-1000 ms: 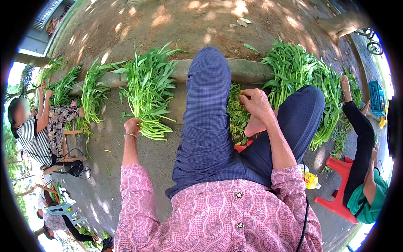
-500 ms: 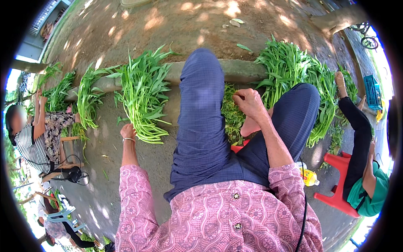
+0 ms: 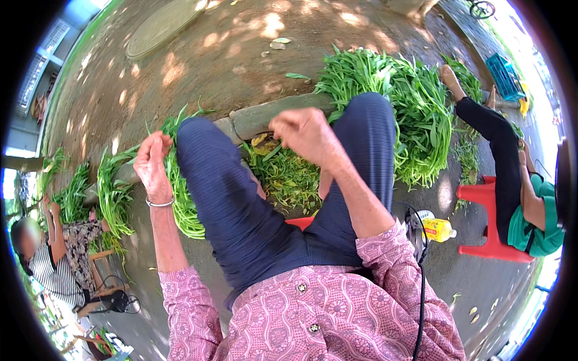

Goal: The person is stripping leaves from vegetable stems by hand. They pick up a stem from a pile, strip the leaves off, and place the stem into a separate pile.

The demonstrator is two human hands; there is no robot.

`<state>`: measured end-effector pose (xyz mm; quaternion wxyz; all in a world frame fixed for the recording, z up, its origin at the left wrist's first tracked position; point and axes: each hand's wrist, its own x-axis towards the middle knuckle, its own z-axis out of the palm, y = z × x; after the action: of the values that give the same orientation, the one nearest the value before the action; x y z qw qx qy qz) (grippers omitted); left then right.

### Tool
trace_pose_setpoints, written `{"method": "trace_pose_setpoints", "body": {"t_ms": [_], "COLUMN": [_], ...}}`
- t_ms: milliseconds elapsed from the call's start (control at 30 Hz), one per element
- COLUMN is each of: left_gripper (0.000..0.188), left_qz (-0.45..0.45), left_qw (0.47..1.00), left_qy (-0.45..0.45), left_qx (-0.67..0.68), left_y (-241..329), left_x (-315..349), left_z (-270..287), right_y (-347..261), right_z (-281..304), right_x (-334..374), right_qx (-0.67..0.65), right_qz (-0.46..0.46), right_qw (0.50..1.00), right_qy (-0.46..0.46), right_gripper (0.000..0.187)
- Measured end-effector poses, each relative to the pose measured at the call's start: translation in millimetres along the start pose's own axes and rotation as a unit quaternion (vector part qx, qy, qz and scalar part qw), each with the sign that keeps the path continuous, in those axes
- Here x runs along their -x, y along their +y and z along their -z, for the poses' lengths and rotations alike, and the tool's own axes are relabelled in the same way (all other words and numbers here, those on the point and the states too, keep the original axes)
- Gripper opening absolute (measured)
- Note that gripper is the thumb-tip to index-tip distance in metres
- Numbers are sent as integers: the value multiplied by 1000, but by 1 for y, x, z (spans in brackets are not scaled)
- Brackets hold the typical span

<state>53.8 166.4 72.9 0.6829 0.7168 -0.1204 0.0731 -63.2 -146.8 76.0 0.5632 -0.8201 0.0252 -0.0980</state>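
My left hand [image 3: 153,162], with a bracelet at the wrist, is raised beside my left knee, fingers pinched together. Whatever they may hold is too small to make out. Right by it, partly hidden behind the knee, lies a bunch of leafy green stalks [image 3: 188,207], looking like water spinach. My right hand [image 3: 308,137] hovers between my knees, its bent fingers smeared by motion. Below it, loose picked leaves [image 3: 289,183], some yellowed, are heaped on the ground. A large pile of the same leafy greens [image 3: 415,102] lies beyond my right knee.
A stone kerb [image 3: 271,114] runs ahead, with bare soil beyond. On the right are a yellow-labelled bottle [image 3: 438,230], a person on a red stool [image 3: 481,204] and a blue crate [image 3: 506,77]. Another person [image 3: 57,259] sits left near more bunches of greens [image 3: 112,192].
My left hand has lifted from the stalk ends of the left bunch and pinched its fingers. My right hand has moved left above the leaf heap. My knees have spread and the view has turned right.
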Motion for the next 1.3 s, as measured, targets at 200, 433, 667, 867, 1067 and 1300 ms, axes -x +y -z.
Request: {"method": "trace_pose_setpoints", "body": {"t_ms": [200, 433, 667, 867, 1067, 1300], "left_gripper": [18, 16, 15, 15, 15, 16], "left_qz": [55, 257, 278, 264, 243, 243], "left_qw": [980, 941, 938, 938, 948, 941], "left_qy": [-118, -203, -192, -218, -206, -237], "left_qx": [149, 80, 78, 60, 19, 1], "left_y": [34, -23, -26, -33, -36, -38], "left_x": [22, 75, 68, 73, 73, 73], "left_z": [-121, -140, -138, -158, -147, -152], "right_y": [-17, 129, 204, 266, 235, 238], "right_z": [117, 211, 154, 149, 120, 126], "right_x": [-1, 49, 75, 99, 79, 60], "right_qx": [-65, -133, -59, 156, 284, 312], "right_qz": [-65, -147, -316, -315, -297, -259], "right_qw": [966, 885, 870, 864, 833, 837], "right_qy": [243, 420, 373, 359, 372, 367], "right_gripper": [15, 22, 23, 27, 21, 21]}}
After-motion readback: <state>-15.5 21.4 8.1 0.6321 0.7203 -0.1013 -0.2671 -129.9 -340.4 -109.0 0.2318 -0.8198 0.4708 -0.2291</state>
